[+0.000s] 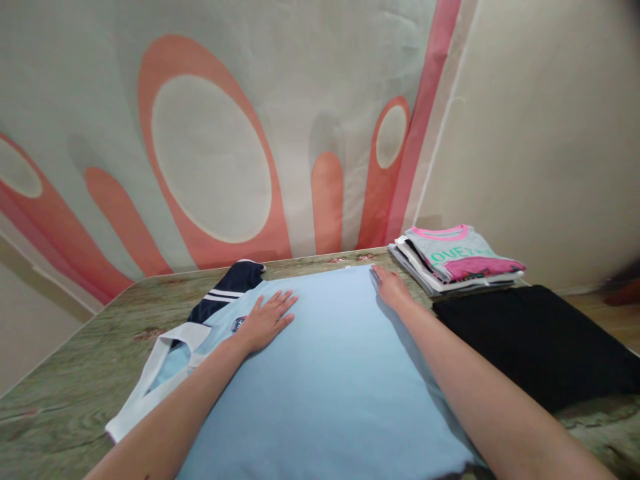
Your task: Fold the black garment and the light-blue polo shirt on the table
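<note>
A light-blue shirt (325, 373) with a white collar (160, 360) and a small dark badge (238, 324) lies spread across the table, its collar toward the left. My left hand (270, 320) rests flat on it near the badge, fingers spread. At the shirt's far right corner, my right hand (391, 287) has its fingers closed on the edge; the fingertips are partly hidden. Dark navy cloth with white stripes (225, 290), seemingly a sleeve, sticks out at the far left of the shirt.
To the far right stands a stack of folded clothes (457, 260), a grey and pink printed top uppermost. Nearer, a black folded garment (535, 340) lies beside my right forearm. The wood-patterned tabletop (65, 373) meets a wall with orange shapes (215, 160) behind.
</note>
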The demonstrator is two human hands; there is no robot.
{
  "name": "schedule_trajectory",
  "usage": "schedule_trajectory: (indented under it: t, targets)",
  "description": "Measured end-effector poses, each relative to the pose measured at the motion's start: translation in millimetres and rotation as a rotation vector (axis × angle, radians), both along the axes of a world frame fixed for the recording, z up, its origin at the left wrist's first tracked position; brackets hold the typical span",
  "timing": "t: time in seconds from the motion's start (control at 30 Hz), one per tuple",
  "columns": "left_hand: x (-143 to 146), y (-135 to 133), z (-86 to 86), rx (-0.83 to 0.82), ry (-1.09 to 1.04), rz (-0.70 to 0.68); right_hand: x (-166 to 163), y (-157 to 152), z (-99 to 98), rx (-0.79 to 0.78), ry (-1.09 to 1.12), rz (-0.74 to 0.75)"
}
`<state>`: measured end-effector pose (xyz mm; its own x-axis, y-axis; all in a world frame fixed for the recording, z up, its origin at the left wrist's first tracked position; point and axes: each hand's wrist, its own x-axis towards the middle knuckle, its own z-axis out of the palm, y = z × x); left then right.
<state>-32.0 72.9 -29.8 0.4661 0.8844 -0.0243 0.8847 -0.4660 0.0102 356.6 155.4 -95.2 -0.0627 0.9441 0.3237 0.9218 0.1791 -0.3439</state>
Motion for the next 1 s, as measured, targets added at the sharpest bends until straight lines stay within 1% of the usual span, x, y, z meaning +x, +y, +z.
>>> schedule_trajectory:
  t: [0.07,0.13,0.2,0.23,0.3,0.33,0.43,0.5,0.57,0.63,0.7,0.77,0.87,0.93,1.0]
  targets:
    - [-18,6,0.4,0.020,0.026,0.153,2,1,-0.9,-0.003,0.002,-0.005]
    - [-31,14,5.5,0.030,0.052,0.251,3,2,-0.9,-0.005,0.008,-0.014]
    - [-28,20,12.9,0.039,0.062,0.285,4,3,-0.1,-0.006,0.017,-0.023]
    - [-19,21,16.4,0.045,0.061,0.284,4,3,0.5,-0.005,0.021,-0.027]
    - [14,23,21.1,0.044,0.047,0.222,4,2,2.2,-0.003,0.026,-0.031]
    - [37,24,21.8,0.032,0.032,0.154,4,2,3.3,-0.003,0.026,-0.030]
    - [118,28,16.6,-0.026,-0.025,-0.080,4,-1,6.8,-0.008,0.015,-0.024]
    - [169,32,9.1,-0.052,-0.056,-0.187,3,-2,9.1,-0.019,0.002,-0.023]
    - [208,39,0.8,-0.054,-0.081,-0.236,2,-2,10.8,-0.034,-0.013,-0.032]
    - [228,47,-6.6,-0.041,-0.099,-0.233,1,-2,12.0,-0.047,-0.027,-0.049]
    - [228,57,-12.2,-0.025,-0.107,-0.192,1,-3,12.5,-0.051,-0.039,-0.064]
    - [210,69,-15.5,-0.013,-0.101,-0.128,0,-5,12.8,-0.051,-0.046,-0.070]
    - [161,84,-13.9,-0.001,-0.073,-0.014,0,-7,13.3,-0.057,-0.048,-0.072]
    - [121,88,-7.2,0.014,-0.048,0.059,0,-9,14.4,-0.060,-0.047,-0.076]
    - [84,84,2.8,0.046,-0.025,0.135,0,-10,16.8,-0.053,-0.047,-0.076]
